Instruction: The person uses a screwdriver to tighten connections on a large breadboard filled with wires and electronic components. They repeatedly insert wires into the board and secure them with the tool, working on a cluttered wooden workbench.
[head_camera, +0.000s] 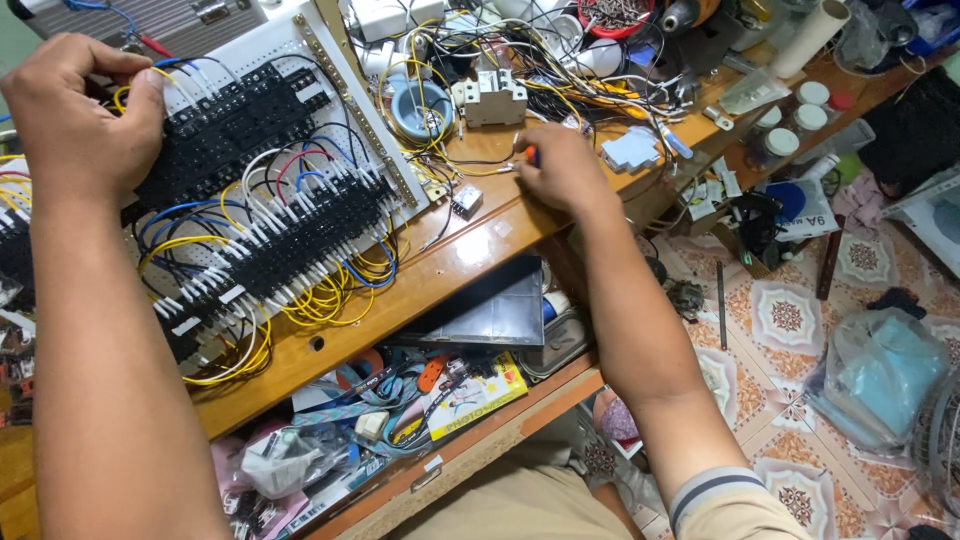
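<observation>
A white perforated panel (268, 50) lies on the wooden desk (470, 255). It carries rows of black terminal blocks (250, 225) wired with yellow, blue, white and red leads. My left hand (75, 115) rests on the panel's upper left, thumb pressing a yellow wire against a black block. My right hand (565, 170) sits on the desk right of the panel, fingers closed around a small tool with an orange handle (531, 155) whose tip points left.
A white circuit breaker (492, 98) and a tangle of wires sit behind my right hand. Small jars (795, 125) stand at the desk's right end. An open drawer (420, 420) below holds clutter. A plastic bag (880, 375) lies on the tiled floor.
</observation>
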